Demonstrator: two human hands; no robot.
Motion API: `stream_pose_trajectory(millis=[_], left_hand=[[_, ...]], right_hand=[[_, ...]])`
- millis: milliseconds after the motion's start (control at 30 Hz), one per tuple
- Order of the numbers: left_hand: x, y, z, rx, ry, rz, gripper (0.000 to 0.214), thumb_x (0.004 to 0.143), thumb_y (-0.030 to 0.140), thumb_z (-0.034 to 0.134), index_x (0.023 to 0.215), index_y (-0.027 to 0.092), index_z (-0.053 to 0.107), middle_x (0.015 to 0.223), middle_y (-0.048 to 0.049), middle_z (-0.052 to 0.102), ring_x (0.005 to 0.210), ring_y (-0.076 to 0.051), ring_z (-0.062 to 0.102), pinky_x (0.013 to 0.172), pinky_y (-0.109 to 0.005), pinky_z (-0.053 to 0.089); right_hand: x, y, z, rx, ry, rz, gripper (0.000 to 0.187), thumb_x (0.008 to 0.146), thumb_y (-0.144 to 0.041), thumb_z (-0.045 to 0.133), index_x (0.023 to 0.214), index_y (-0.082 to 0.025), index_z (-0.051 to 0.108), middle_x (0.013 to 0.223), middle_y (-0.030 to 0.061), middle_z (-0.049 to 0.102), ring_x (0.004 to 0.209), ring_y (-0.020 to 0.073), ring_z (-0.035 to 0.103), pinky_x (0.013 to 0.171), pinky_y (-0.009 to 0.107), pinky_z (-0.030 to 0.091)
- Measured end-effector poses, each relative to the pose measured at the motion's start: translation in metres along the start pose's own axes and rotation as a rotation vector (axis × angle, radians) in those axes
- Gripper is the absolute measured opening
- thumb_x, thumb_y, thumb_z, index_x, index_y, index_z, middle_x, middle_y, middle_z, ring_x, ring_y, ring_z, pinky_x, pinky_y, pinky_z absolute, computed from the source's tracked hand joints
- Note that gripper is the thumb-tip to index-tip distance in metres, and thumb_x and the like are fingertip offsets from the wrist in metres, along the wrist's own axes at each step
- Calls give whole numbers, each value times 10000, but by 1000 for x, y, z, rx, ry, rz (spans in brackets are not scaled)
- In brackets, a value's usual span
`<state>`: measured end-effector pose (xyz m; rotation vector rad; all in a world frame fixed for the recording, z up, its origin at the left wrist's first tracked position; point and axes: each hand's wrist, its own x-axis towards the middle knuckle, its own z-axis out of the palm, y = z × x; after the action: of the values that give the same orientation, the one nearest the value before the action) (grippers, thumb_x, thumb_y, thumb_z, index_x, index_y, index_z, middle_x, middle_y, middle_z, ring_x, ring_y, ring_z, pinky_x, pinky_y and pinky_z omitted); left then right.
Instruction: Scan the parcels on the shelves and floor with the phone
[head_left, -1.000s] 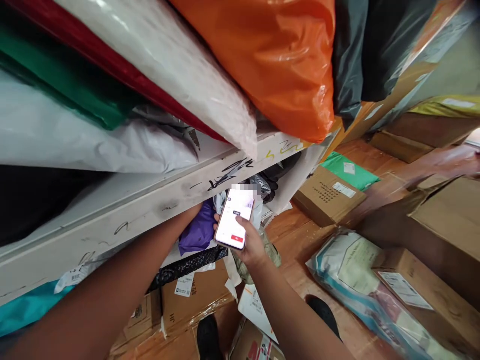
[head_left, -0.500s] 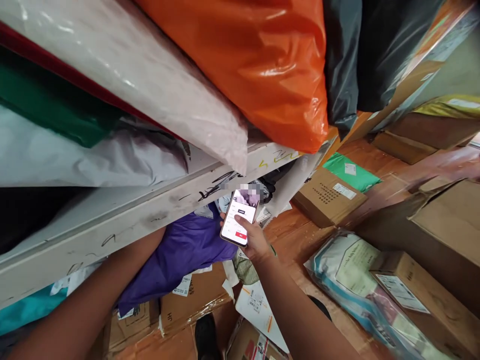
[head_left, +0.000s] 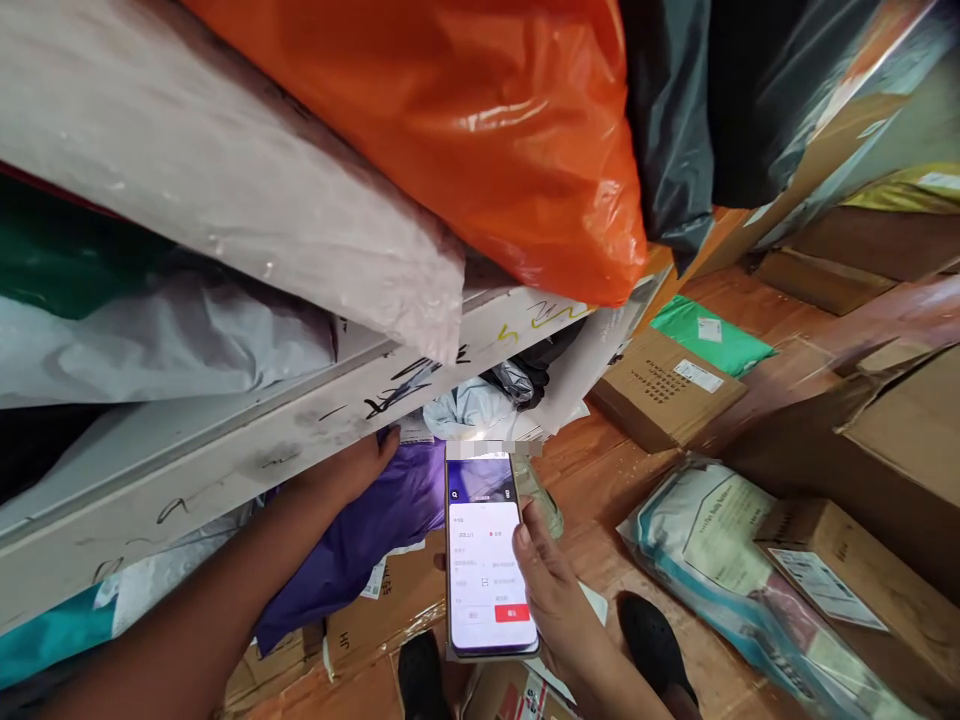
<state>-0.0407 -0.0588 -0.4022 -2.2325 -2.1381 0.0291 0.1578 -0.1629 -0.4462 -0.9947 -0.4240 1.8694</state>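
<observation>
My right hand (head_left: 551,590) is closed round a smartphone (head_left: 487,565), its thumb along the right edge. The phone's lit screen shows a purple camera picture above a white form with a red button. Just beyond the phone, a bright light falls on a purple mailing bag (head_left: 337,560). At the far end of this bag, beside its white label (head_left: 417,430), my left hand (head_left: 373,462) grips the bag under the shelf edge. The thumb shows; the other fingers are mostly hidden.
Above my left forearm runs a white shelf edge (head_left: 300,440) with pen marks. White, grey and orange parcel bags (head_left: 480,130) lie on the shelf. Cardboard boxes (head_left: 667,390), a green bag (head_left: 712,335) and a clear-wrapped parcel (head_left: 720,560) lie on the floor.
The phone has come closer and upright, and its screen has changed from a photo page to a scanning form. My left hand has come into sight from behind the shelf edge.
</observation>
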Motion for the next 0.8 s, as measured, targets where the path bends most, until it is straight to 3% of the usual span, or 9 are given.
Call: stream_pose_trajectory(millis=[100,167,367,533,667,800], left_hand=[[-5,0,-7,78,-19,-56,580,827,396,506,1350,151,456,1349,-146,531,1296,-346,419,1114,-455,288],[-7,-1,-11,98,-18,-65,611,825,418,509,1364,143,433,1349,-153,531,1295,-351,421,1110,-450,301],[-8,0,-14,109,-75,-109,598,837,429,473,1360,143,428,1366,-156,515,1300,-328,430,1116,-425,303],[-8,-5,-9,122,5,-31,575,805,401,498,1333,176,461,1332,-129,550,1273,-319,455,1101,-418,314],[-10,-10,-4,129,12,-30,472,819,356,438,1230,152,551,1257,-139,597,1201,-321,512,1082,-427,327],[-12,-10,-2,91,-29,-70,424,830,331,383,1143,145,601,1087,-143,668,1076,-325,585,1011,-436,398]], right_hand=[[-1,4,-4,-1,-27,-40,566,685,-520,756,1095,-291,441,1231,43,647,1117,248,617,958,417,483],[-2,4,-5,23,-17,-30,628,688,-508,760,1157,-300,399,1266,45,628,1150,245,597,978,415,466],[-11,0,-1,116,-23,40,638,659,-511,780,1166,-320,444,1243,36,650,1071,275,645,850,409,530],[-12,-3,-1,98,-91,62,539,712,-499,739,1145,-322,472,1011,15,740,859,258,719,710,367,553],[-14,0,1,132,-62,93,600,687,-498,762,1192,-323,490,1106,0,719,875,222,716,819,346,528],[-9,12,8,156,-143,101,554,762,-501,692,1242,-320,481,1167,26,704,965,234,699,834,372,523]])
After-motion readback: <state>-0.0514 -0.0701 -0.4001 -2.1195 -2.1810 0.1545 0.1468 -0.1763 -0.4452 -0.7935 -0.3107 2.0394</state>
